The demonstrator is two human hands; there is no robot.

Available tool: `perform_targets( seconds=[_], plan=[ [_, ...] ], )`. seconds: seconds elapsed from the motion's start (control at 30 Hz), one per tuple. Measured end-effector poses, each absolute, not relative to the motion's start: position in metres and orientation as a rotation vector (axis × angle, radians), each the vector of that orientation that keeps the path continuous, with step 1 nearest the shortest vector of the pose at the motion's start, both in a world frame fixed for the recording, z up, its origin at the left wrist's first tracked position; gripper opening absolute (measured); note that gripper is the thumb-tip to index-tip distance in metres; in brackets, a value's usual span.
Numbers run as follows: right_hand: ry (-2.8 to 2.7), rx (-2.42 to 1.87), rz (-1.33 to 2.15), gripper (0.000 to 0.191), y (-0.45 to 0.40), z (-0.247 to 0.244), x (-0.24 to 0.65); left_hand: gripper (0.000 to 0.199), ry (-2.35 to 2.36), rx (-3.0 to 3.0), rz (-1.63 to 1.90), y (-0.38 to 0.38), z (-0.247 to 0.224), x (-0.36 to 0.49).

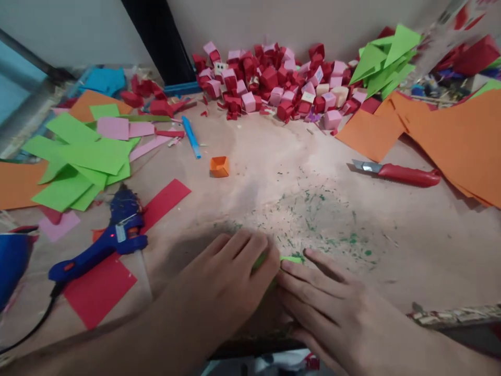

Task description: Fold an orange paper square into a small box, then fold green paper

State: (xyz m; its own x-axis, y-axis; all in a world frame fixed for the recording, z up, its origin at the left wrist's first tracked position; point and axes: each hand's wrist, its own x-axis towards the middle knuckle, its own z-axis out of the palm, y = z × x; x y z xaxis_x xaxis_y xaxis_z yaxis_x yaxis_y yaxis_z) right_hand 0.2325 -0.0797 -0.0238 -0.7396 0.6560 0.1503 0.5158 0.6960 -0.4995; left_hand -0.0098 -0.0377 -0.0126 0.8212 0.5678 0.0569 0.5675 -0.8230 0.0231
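Near the front edge of the table, a piece of light green foam or paper (290,259) shows between my two hands, mostly covered by them. My left hand (235,277) is closed on it, fingers curled over its left part. My right hand (329,303) lies against its right side with fingers stretched out and pointing left, the fingertips touching the piece and close to my left fingers. Beyond the hands, a small open orange box (219,166) sits on the table. Dark green shavings (321,224) are scattered just past my right hand.
At the left are a blue glue gun (102,250), red sheets (99,290) and light green pieces (84,156). A blue pen (191,137) lies further back. Many red and pink blocks (270,78) line the wall. To the right are a red-handled cutter (409,175) and orange sheets (465,141).
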Motion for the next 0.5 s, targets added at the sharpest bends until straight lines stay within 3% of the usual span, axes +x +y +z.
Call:
perform_targets(
  seconds=[0.13,0.5],
  plan=[
    [-2.605,-0.905,0.624,0.037,-0.083,-0.031,0.235,0.033,0.682,3.039,0.342,-0.054,-0.015,-0.021],
    [-2.620,-0.916,0.719,0.044,-0.070,-0.019,0.262,0.039,0.526,2.950,0.318,-0.048,-0.027,-0.036]
  ],
)
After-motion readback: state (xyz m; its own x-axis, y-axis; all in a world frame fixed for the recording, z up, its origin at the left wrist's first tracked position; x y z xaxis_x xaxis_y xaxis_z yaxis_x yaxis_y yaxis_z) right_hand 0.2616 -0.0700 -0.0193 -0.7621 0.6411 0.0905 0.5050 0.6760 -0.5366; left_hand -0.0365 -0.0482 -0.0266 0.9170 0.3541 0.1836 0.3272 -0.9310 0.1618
